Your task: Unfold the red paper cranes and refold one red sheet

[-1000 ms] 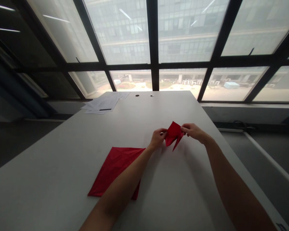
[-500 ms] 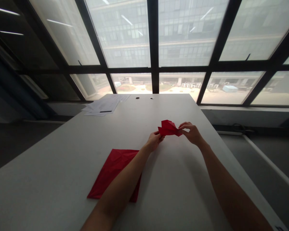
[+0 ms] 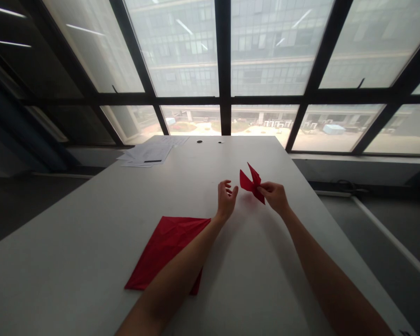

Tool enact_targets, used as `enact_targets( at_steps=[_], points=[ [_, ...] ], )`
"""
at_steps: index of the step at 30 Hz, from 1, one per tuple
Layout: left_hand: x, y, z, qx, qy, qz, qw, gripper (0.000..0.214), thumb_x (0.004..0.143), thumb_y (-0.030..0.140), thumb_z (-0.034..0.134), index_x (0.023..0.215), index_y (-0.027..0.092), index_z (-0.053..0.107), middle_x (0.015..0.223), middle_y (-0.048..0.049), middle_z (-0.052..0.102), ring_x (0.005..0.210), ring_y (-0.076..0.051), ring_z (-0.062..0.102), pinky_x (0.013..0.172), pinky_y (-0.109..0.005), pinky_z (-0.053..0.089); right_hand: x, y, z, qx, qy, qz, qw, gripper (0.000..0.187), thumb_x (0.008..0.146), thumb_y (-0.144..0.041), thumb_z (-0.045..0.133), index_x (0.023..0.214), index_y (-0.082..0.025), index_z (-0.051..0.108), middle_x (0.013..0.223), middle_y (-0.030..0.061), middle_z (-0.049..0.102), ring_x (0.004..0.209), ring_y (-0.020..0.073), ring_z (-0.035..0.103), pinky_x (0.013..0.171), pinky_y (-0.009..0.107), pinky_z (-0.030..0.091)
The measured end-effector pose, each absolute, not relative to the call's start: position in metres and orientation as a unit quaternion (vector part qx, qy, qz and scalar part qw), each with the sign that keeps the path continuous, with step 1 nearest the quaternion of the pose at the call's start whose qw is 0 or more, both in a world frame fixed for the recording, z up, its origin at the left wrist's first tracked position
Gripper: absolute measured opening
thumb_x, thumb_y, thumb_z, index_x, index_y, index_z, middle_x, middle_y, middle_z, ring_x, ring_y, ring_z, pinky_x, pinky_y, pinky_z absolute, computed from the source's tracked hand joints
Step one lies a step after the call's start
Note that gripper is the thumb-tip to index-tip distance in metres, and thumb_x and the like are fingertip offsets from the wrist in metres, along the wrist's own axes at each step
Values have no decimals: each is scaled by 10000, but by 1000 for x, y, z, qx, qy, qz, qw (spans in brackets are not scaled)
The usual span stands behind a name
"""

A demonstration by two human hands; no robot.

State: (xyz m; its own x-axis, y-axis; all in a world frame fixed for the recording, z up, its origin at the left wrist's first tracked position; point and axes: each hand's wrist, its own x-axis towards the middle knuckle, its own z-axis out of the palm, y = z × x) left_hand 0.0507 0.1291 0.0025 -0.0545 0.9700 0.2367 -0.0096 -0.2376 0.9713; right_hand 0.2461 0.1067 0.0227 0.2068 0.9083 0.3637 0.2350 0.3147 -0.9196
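On the worktop [image 3: 91,224], left of your arms, lies a flat red sheet [image 3: 164,249]. Your left hand [image 3: 226,199] is empty, fingers spread apart. Just right of it, your right hand [image 3: 273,196] pinches the folded red paper [image 3: 252,181] above the worktop. It looks light, thin and easy to crush, so hold it softly by a folded edge.

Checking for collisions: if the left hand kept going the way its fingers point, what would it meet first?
Likely nothing close: the open left hand points up and away over the table. The folded paper in the right hand sits to its right; depth is unclear.
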Motion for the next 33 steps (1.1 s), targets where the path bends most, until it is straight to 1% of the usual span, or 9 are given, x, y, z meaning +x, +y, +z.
enact_targets(
  at_steps=[3, 6, 9, 13, 16, 20, 27, 30, 33],
  points=[
    [56, 119, 8, 650, 394, 562, 325, 346, 792, 293, 770, 1088, 227, 604, 1055, -47, 584, 867, -157, 601, 751, -275, 520, 223, 107, 12, -513, -539, 292, 601, 254, 712, -418, 739, 743, -168, 714, 721, 63, 726, 665, 221, 662, 647, 352, 543],
    [56, 116, 8, 708, 356, 546, 271, 319, 773, 187, 770, 1064, 236, 649, 1059, -41, 596, 877, -163, 628, 782, -291, 537, 205, 105, 4, -509, -527, 317, 603, 265, 731, -434, 715, 718, -173, 673, 685, 50, 704, 630, 206, 651, 596, 327, 540],
    [53, 118, 6, 693, 365, 555, 280, 207, 797, 145, 729, 987, 218, 694, 986, -37, 633, 831, -159, 647, 769, -288, 545, 197, 103, -1, -506, -524, 333, 598, 286, 736, -452, 705, 697, -174, 657, 646, 39, 682, 598, 191, 629, 574, 314, 531],
    [49, 121, 4, 678, 373, 564, 288, 57, 853, 209, 690, 892, 199, 730, 883, -43, 676, 778, -163, 647, 723, -282, 533, 198, 104, -5, -502, -531, 332, 597, 254, 732, -417, 714, 689, -172, 666, 648, 31, 676, 597, 178, 609, 585, 302, 514],
    [49, 121, 4, 662, 381, 574, 296, 84, 862, 261, 687, 846, 193, 735, 839, -45, 688, 736, -160, 633, 718, -288, 519, 197, 105, -8, -504, -529, 315, 606, 242, 739, -400, 711, 669, -174, 657, 635, 25, 663, 589, 171, 594, 573, 290, 493],
    [52, 121, 3, 617, 393, 599, 326, 135, 869, 307, 664, 835, 180, 694, 809, -45, 679, 743, -168, 638, 700, -284, 520, 193, 105, -9, -512, -519, 284, 623, 277, 771, -436, 687, 687, -174, 654, 655, 41, 678, 595, 178, 598, 566, 291, 482],
    [59, 130, -10, 567, 371, 591, 438, 256, 931, 381, 532, 857, 146, 602, 836, -75, 675, 757, -184, 679, 678, -313, 557, 190, 101, -7, -525, -520, 230, 633, 292, 828, -444, 636, 771, -160, 672, 716, 63, 701, 626, 189, 621, 591, 302, 501],
    [61, 129, -12, 557, 375, 594, 443, 232, 919, 380, 554, 881, 153, 581, 876, -71, 653, 763, -176, 667, 676, -309, 553, 190, 100, -7, -536, -531, 196, 626, 242, 849, -394, 614, 782, -167, 667, 730, 60, 693, 639, 189, 625, 616, 307, 505],
    [60, 125, -7, 545, 397, 617, 406, 189, 877, 357, 633, 900, 180, 573, 921, -41, 604, 796, -149, 615, 702, -274, 522, 190, 97, -5, -545, -551, 155, 613, 187, 849, -340, 612, 769, -181, 668, 766, 60, 677, 672, 188, 610, 657, 314, 498]
  ],
)
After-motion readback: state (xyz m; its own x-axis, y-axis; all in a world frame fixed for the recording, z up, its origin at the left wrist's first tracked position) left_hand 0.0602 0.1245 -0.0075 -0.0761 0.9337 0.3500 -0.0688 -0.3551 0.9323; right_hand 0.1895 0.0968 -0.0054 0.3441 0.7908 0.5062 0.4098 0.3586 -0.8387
